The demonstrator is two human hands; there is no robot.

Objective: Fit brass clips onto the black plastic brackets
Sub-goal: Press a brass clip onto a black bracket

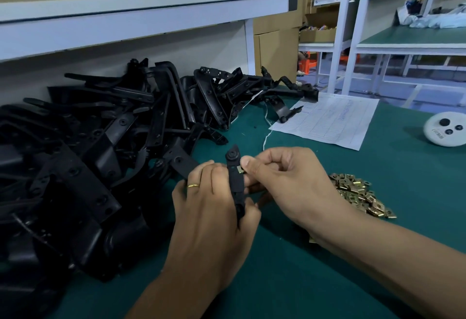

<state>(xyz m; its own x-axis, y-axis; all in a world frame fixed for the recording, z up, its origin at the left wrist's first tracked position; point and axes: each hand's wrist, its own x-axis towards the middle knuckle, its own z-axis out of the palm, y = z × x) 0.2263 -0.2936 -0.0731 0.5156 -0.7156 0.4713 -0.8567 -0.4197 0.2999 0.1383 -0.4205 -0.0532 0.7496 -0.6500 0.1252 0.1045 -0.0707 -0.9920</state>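
My left hand [211, 207], a gold ring on one finger, grips a narrow black plastic bracket [234, 175] held upright above the green table [315, 281]. My right hand [282, 182] pinches a small brass clip [240, 169] against the bracket's right edge, just below its round top boss. A loose heap of brass clips [360, 192] lies on the table behind my right wrist. A big pile of black brackets [100, 147] covers the table's left side.
A printed paper sheet [327, 119] lies at the back right, one black part on its corner. A white round device [445, 129] sits at the far right. A white shelf [141, 16] overhangs the pile. White racks and cardboard boxes stand behind.
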